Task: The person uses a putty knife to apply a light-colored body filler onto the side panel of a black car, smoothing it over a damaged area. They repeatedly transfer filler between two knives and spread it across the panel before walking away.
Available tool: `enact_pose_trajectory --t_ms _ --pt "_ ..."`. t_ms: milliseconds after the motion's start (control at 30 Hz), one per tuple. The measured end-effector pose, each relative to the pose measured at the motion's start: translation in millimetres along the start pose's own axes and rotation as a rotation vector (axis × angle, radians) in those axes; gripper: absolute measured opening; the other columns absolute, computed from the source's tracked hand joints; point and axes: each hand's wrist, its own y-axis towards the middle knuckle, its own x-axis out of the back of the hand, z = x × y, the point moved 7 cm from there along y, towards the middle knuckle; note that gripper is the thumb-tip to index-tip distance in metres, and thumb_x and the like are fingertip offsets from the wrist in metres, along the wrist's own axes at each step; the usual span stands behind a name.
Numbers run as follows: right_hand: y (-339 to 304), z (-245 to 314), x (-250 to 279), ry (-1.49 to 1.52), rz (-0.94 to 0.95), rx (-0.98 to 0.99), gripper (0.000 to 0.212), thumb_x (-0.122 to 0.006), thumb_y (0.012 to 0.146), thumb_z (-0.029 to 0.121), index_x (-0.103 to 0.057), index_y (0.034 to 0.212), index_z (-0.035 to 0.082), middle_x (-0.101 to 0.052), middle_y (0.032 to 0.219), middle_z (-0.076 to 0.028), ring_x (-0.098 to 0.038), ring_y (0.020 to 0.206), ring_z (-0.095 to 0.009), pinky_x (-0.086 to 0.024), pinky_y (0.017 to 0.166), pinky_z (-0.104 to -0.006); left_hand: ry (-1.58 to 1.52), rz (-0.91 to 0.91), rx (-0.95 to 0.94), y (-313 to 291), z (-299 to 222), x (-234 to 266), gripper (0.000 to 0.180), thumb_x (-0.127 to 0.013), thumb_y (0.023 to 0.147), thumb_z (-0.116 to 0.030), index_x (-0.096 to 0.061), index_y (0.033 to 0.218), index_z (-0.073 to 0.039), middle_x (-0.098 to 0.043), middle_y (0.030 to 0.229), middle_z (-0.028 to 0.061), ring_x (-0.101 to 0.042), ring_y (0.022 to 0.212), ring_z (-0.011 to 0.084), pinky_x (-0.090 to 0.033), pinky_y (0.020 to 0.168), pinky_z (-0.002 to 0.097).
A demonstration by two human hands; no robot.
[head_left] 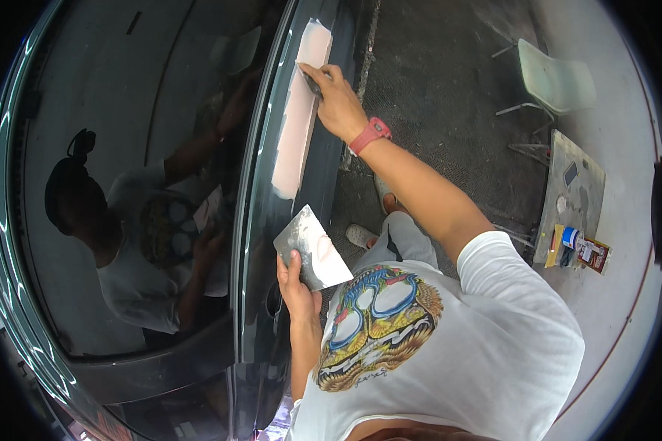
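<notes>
Pink paste strip point(294, 140): long, pale, on dark car body panel point(322, 173) beside window point(162, 66); edges a bit ragged.
Right hand point(337, 99): narrow pinch on small dark spreader point(311, 84), at strip's upper half; contact edge partly hidden by fingers.
Left hand point(296, 285): clamps metal plate point(301, 246), thumb on top face, other fingers mostly hidden; plate tilted, near strip's lower end, carries pinkish paste.
Spreading step: looks like smoothing mid-coat, judging by the even middle and rough ends.
Next stroke: probably calls for light, steady pressure along the strip, plate held off the wet paste.
Right side: pale chair point(555, 77); low table point(585, 192) with phone point(571, 173), blue-and-white container point(571, 237), brown packet point(594, 254). All well apart from car.
In the way: no obstacle seen on strip; plate nearest, could smear its lower end.
</notes>
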Motion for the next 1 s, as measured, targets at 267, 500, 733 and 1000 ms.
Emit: enact_pose_trajectory --t_ms 267,500,733,1000 --pt "-70 39 -6 -0.071 0.013 0.063 0.085 -0.054 0.083 -0.017 -0.054 0.156 0.025 -0.052 0.142 -0.020 -0.056 0.129 -0.045 -0.047 0.114 -0.0510 -0.031 0.052 -0.023 -4 -7 3 0.038 -0.061 0.110 -0.021 -0.056 0.142 -0.002 -0.069 0.129 0.0098 -0.069 0.117 0.0200 -0.054 0.102 0.0356" --pt "-128 60 -10 -0.075 0.049 0.093 0.088 -0.058 0.080 -0.016 -0.053 0.158 0.025 -0.047 0.147 -0.020 -0.046 0.138 -0.050 -0.040 0.119 -0.0582 -0.011 0.040 -0.053 -12 -15 0 0.042 -0.059 0.110 -0.022 -0.054 0.146 -0.002 -0.068 0.133 0.0104 -0.068 0.120 0.0216 -0.054 0.104 0.0371" --pt "-179 77 -16 -0.144 0.155 0.130 0.098 -0.068 0.074 -0.016 -0.047 0.161 0.023 -0.042 0.147 -0.020 -0.040 0.144 -0.048 -0.041 0.122 -0.0542 -0.002 0.043 -0.056 -12 -16 0 0.046 -0.057 0.110 -0.022 -0.052 0.150 -0.001 -0.067 0.137 0.0117 -0.068 0.124 0.0234 -0.054 0.107 0.0387" --pt "-127 29 40 0.108 0.045 0.049 0.075 -0.056 0.087 -0.012 -0.053 0.154 0.022 -0.056 0.138 -0.020 -0.058 0.130 -0.044 -0.049 0.112 -0.0506 -0.013 0.058 -0.089 -14 -20 -6 0.045 -0.057 0.110 -0.022 -0.053 0.149 -0.001 -0.067 0.136 0.0119 -0.068 0.123 0.0233 -0.054 0.106 0.0385"
